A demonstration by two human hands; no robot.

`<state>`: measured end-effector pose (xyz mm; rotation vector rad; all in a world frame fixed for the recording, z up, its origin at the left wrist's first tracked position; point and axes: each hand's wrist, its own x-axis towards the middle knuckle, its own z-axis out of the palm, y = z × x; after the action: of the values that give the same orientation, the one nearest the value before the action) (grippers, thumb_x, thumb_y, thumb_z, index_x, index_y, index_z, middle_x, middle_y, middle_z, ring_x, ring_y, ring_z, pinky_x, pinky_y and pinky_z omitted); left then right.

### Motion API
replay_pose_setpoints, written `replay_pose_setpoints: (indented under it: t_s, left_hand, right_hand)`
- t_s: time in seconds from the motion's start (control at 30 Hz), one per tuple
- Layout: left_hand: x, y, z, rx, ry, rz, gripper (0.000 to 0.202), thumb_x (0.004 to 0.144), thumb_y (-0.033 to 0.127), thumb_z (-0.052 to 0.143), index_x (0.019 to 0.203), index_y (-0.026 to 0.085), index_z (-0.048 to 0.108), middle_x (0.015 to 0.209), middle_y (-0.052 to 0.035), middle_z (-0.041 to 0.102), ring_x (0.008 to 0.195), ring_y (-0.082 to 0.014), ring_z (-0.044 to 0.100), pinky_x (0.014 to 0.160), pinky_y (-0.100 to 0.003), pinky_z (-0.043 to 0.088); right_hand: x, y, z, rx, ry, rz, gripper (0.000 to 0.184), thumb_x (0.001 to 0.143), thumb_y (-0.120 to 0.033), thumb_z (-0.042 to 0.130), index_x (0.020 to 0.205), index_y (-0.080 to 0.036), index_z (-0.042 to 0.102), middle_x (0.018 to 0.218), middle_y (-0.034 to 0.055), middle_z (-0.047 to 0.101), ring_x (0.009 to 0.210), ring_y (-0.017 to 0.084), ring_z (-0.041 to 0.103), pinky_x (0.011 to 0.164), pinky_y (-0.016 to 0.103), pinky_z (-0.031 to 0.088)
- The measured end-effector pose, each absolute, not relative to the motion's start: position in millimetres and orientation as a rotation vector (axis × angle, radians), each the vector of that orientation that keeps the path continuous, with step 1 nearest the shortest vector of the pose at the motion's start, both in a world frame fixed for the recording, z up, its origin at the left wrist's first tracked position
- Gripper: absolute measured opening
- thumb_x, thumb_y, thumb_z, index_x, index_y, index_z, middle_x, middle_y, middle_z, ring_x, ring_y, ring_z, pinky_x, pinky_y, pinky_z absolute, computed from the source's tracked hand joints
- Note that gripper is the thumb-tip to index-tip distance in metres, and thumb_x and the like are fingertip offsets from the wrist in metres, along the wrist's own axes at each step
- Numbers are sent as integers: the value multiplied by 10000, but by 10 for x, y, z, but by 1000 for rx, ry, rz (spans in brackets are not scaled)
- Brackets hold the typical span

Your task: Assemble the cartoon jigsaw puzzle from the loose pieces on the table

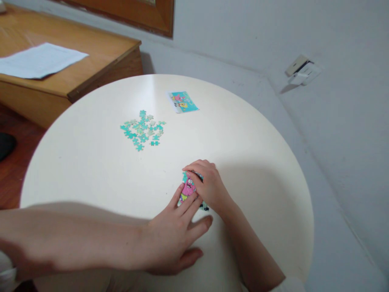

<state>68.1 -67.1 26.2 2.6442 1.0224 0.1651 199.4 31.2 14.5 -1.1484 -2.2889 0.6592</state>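
Observation:
A partly joined jigsaw puzzle (189, 186) lies near the front middle of the white round table, showing a pink cartoon starfish figure. My left hand (178, 229) reaches in from the left, fingers spread and flat, with some fingertips pressing on the puzzle's left and lower part. Over the puzzle's upper right side curls my right hand (209, 182), its thumb on the picture and its fingers bent round the top edge. This hand hides much of the puzzle's right half. Farther back is a loose heap of teal and pale green jigsaw pieces (141, 130).
A small picture card (184, 102) with cartoon figures lies at the back of the round table (91, 170). To the left stands a wooden desk (112, 56) with white paper (45, 61). A wall with an electrical socket (304, 71) rises on the right.

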Motion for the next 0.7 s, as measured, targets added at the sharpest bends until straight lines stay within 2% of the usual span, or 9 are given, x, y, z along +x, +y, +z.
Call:
replay_pose_setpoints:
  t_s: [0.3,0.7]
  left_hand:
    - [672,-677,256,2644,1016,196,557,868,500,469,1321,179,427,1368,-242,415,1334,-394,285,1047,-640,183]
    - [665,-672,252,2645,1008,221,538,876,493,461,1313,181,434,1404,-253,373,1357,-380,250,1056,-635,162]
  right_hand:
    - [1981,289,169,-1231,-2268,615,180,804,-99,537,821,-233,655,901,29,657,916,189,565,845,362,355]
    - [2118,354,126,-1221,-2077,417,142,817,-123,539,801,-220,642,811,21,666,773,169,584,788,333,396]
